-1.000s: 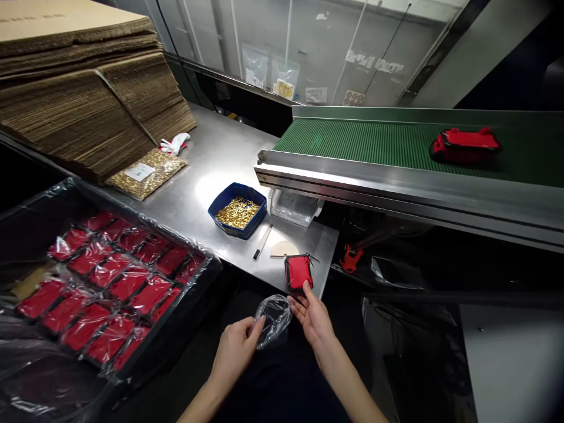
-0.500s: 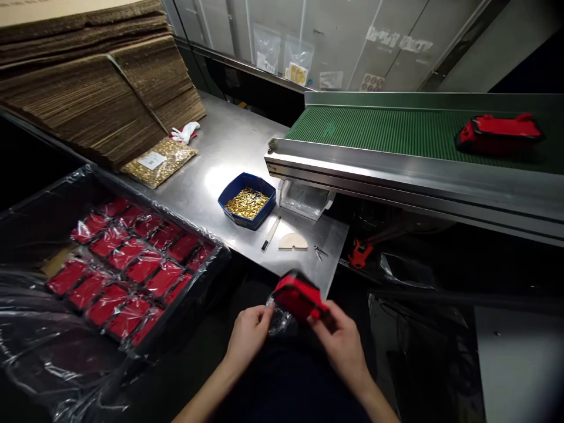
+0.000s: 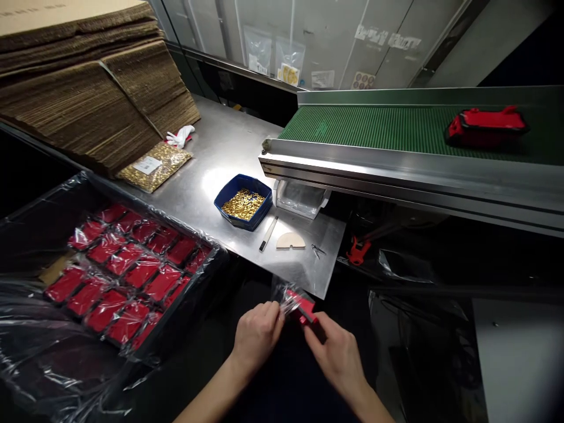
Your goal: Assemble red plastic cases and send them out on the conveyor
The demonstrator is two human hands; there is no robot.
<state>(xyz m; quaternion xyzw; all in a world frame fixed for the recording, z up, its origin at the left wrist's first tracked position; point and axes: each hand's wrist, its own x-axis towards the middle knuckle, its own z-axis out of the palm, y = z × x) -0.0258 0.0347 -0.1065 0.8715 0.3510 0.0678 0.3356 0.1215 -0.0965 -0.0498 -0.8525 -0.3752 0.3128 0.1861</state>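
Observation:
In front of my body, low in the head view, I hold a red and black plastic housing (image 3: 305, 305) with a clear plastic bag (image 3: 284, 294) around its far left end. My left hand (image 3: 259, 329) is closed, pinching the bag's edge. My right hand (image 3: 335, 341) grips the near right end of the housing between thumb and fingers. The hands and the bag hide part of the housing. Another red and black housing (image 3: 487, 126) lies on the green conveyor belt (image 3: 352, 126) at the upper right.
A lined crate (image 3: 185, 314) at left holds several bagged red housings. On the metal table (image 3: 211, 129) are a blue bin (image 3: 224, 214) of small brass pieces, a utility knife (image 3: 268, 234), a half-round disc (image 3: 291, 240), and a bag of brass pieces (image 3: 170, 161). Stacked cardboard (image 3: 101, 100) stands behind.
The clear bag, earlier bunched under the housing by my left hand, now covers its far end. The housing has turned and dropped slightly. The whole view has shifted a little.

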